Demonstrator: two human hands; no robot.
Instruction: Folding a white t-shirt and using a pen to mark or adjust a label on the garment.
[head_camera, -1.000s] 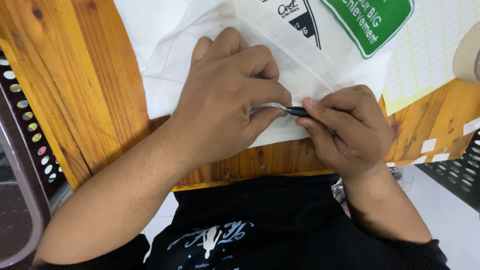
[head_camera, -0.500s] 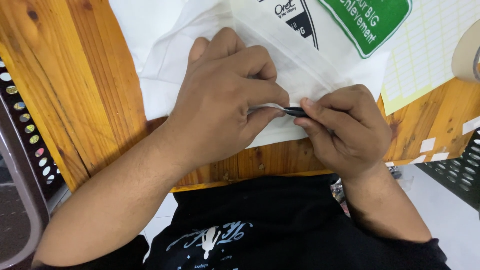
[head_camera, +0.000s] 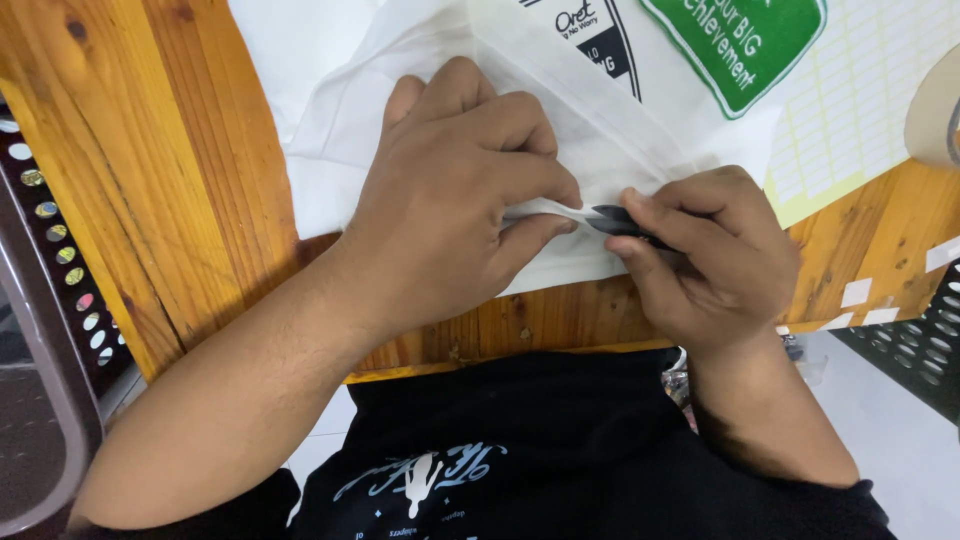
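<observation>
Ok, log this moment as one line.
left hand: pinching white fabric edge | right hand: holding small dark tool | surface: wooden table

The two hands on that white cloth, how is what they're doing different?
The left hand lies knuckles-up on the white cloth, pinching a small fold of it; the right hand grips a small dark tool, not the cloth. The left hand rests well onto the cloth, while the right hand sits at its near edge, over the wooden table. Both hands meet at that fold.
</observation>
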